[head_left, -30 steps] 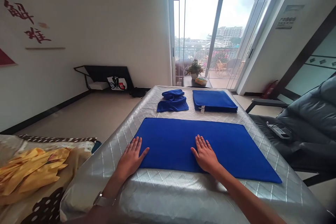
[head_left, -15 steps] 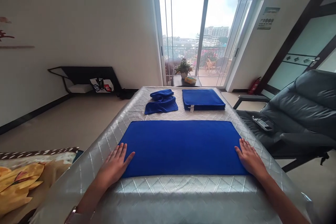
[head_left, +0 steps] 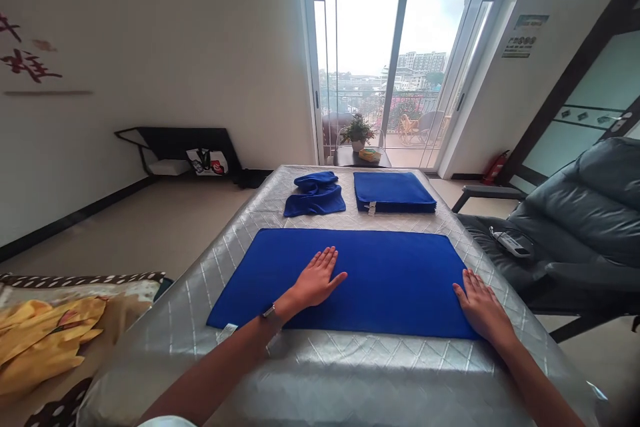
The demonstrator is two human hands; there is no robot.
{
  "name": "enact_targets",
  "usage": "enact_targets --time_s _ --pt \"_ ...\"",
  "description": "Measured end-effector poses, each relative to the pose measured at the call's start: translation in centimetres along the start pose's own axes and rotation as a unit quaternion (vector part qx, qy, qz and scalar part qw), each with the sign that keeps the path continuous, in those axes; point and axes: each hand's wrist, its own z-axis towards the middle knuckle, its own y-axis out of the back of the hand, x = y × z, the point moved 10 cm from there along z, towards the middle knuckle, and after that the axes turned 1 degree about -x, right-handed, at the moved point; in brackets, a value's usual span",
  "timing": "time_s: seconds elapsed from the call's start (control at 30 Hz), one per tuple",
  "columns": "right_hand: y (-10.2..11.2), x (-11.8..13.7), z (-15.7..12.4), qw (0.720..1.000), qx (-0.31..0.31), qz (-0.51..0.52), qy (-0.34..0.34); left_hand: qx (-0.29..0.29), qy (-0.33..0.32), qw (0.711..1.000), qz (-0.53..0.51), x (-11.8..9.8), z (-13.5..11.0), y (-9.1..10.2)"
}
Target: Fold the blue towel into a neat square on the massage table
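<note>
A blue towel [head_left: 380, 280] lies spread flat on the silver quilted table [head_left: 325, 373] in front of me. My left hand [head_left: 315, 280] rests palm down on the towel near its middle, fingers stretched out. My right hand [head_left: 480, 307] lies flat on the towel's right edge, fingers apart. Neither hand holds anything. At the far end of the table sit a crumpled blue towel [head_left: 315, 193] on the left and a neat stack of folded blue towels [head_left: 393, 191] on the right.
A dark recliner chair [head_left: 575, 227] with a remote [head_left: 510, 243] stands right of the table. A yellow patterned cloth [head_left: 45, 340] lies at lower left. A glass balcony door [head_left: 390, 60] and a potted plant [head_left: 357, 131] are beyond the table.
My left hand has slid right from the towel's left edge to its middle. My right hand earlier moved from the middle to the right edge and stays there.
</note>
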Motion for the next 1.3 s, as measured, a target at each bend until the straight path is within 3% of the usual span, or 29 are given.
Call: enact_targets --time_s 0.2,0.27,0.33,0.43,0.5,0.57,0.7,0.8,0.87,0.93,1.0,1.2,1.3 --pt "-0.6 -0.2 0.0 1.000 -0.003 -0.013 0.004 -0.027 0.161 0.985 0.060 14.7 -7.0 2.2" --pt "-0.8 -0.6 0.2 1.000 0.013 -0.018 0.002 -0.043 0.205 0.975 0.074 18.5 -9.1 3.0" --pt "-0.7 -0.9 0.5 0.999 0.038 -0.029 -0.010 -0.051 0.231 0.968 0.077 20.6 -10.3 3.3" --pt "0.9 1.2 1.0 0.997 0.050 -0.053 -0.017 -0.053 0.244 0.966 0.073 21.1 -10.6 3.3" --pt "2.8 6.0 1.2 0.998 0.031 -0.058 0.026 -0.047 0.248 0.965 0.070 20.7 -10.4 3.2" --pt "4.2 13.1 1.1 0.994 0.022 -0.039 0.104 -0.044 0.253 0.964 0.073 20.4 -10.3 3.3" --pt "4.1 26.7 0.4 0.976 0.066 0.044 0.203 -0.043 0.254 0.962 0.089 20.4 -10.4 3.5" --pt "2.5 31.1 0.5 0.968 0.100 0.069 0.219 -0.047 0.250 0.962 0.096 20.5 -10.5 3.4" --pt "1.3 30.5 0.9 0.970 0.109 0.061 0.208 -0.050 0.249 0.963 0.096 20.5 -10.5 3.4" --pt "0.5 27.9 1.5 0.974 0.106 0.041 0.197 -0.052 0.248 0.963 0.095 20.6 -10.4 3.4" --pt "0.0 23.6 2.3 0.980 0.096 0.016 0.176 -0.052 0.250 0.962 0.094 20.6 -10.4 3.3" --pt "-0.6 7.0 5.1 0.997 0.065 -0.038 0.035 -0.053 0.256 0.961 0.090 21.0 -10.5 3.1" --pt "-0.8 2.7 5.7 0.998 0.058 -0.036 0.001 -0.036 0.256 0.961 0.096 21.5 -10.5 2.9"
